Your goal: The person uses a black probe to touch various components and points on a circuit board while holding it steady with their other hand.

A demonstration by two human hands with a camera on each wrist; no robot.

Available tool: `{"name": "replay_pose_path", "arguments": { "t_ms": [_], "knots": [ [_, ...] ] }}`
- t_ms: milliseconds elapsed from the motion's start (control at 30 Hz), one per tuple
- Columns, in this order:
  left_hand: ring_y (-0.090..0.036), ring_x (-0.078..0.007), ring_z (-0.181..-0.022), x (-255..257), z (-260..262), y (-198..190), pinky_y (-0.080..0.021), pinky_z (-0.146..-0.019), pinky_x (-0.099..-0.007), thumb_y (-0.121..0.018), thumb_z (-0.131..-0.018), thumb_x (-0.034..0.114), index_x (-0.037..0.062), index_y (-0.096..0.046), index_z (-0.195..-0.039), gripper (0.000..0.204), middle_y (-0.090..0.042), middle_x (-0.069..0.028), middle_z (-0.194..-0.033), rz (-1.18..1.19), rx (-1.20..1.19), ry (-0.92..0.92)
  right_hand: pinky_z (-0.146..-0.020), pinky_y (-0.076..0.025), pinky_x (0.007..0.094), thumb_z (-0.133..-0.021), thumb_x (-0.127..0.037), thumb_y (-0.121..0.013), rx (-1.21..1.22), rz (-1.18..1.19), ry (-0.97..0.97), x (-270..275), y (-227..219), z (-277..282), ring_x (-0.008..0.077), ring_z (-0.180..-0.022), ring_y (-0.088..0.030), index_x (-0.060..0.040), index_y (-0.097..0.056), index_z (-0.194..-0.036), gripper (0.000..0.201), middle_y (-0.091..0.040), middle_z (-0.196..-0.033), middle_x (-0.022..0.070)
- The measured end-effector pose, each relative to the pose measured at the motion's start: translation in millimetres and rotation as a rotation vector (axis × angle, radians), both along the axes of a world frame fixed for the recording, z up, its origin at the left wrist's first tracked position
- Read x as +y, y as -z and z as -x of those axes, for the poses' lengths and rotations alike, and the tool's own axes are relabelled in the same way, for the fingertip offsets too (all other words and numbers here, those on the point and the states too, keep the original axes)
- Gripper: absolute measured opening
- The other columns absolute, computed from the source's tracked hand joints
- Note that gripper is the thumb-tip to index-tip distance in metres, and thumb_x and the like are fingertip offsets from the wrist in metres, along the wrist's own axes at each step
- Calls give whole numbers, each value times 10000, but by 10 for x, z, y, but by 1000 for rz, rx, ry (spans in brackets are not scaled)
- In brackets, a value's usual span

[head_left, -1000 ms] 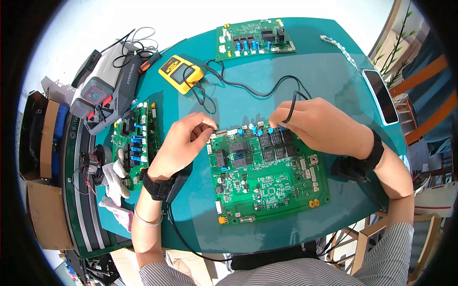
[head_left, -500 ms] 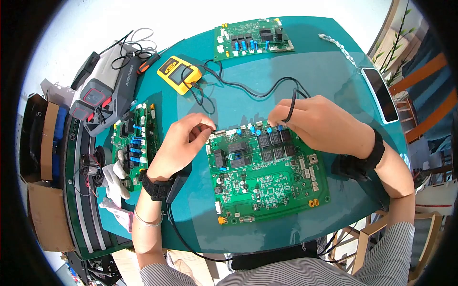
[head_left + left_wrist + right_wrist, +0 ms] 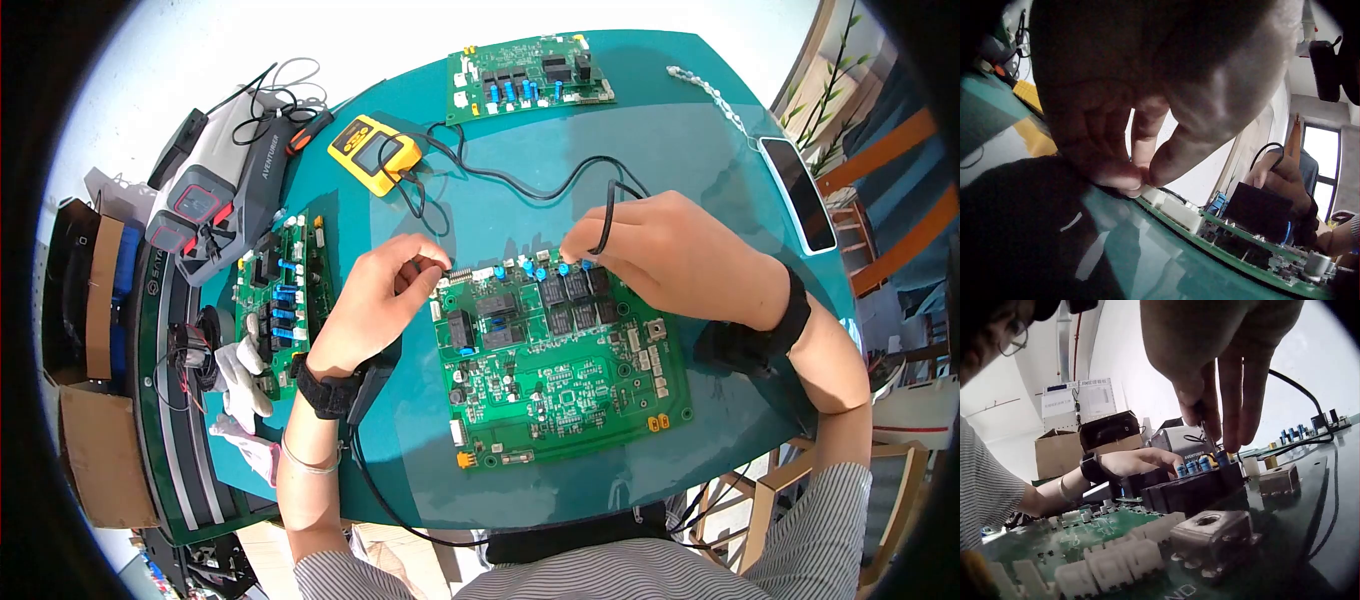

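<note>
Seems to be an electronics workshop. Can be recognised by three green circuit boards [image 3: 575, 365] on a green table [image 3: 450, 505], by a yellow device [image 3: 375, 155] with a screen, by a black cable [image 3: 540, 199], by pale gloves [image 3: 238, 382], by cardboard boxes [image 3: 105, 455] at the left side, and by a white panel [image 3: 1079, 403] with printed writing.

Bright, dark-framed window [image 3: 1322, 147] in greyish wall [image 3: 1311, 110]; wooden chair [image 3: 882, 161] near green table [image 3: 450, 500].
</note>
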State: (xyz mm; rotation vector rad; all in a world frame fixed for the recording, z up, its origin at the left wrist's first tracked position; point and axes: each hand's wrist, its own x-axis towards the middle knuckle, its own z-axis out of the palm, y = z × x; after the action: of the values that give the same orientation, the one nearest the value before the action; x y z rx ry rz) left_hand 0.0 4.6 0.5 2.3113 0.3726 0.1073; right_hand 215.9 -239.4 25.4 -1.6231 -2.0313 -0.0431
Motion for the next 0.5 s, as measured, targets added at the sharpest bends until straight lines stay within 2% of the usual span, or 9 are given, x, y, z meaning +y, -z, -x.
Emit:
{"name": "replay_pose_path", "arguments": {
  "t_ms": [133,467,500],
  "knots": [
    [-597,-65,-836,-9,-2,-15,-483,-706,-240,-631,-1003,6,25,-676,-1102,111,-673,-7,-963,1,9,1,-710,-566,410,-939,-41,-683,12,25,3,-5,-21,-8,333,-833,-709,-50,-667,-1079,141,-734,-968,95],
    [-599,-66,-860,1,0,-13,-487,-733,-239,-627,-1004,3,18,-671,-1103,109,-667,-9,-976,26,15,-2,-690,-561,404,-930,-46,-692,48,5,-7,-14,-22,-1,325,-826,-712,-52,-677,-1057,129,-735,-938,98],
    [-602,-67,-867,0,-1,-20,-492,-746,-240,-626,-1005,3,17,-670,-1104,109,-668,-12,-978,22,23,-4,-674,-557,396,-917,-57,-677,-6,-20,-16,-6,-29,-11,304,-803,-703,-58,-669,-1048,131,-699,-881,89]
  ]
}}
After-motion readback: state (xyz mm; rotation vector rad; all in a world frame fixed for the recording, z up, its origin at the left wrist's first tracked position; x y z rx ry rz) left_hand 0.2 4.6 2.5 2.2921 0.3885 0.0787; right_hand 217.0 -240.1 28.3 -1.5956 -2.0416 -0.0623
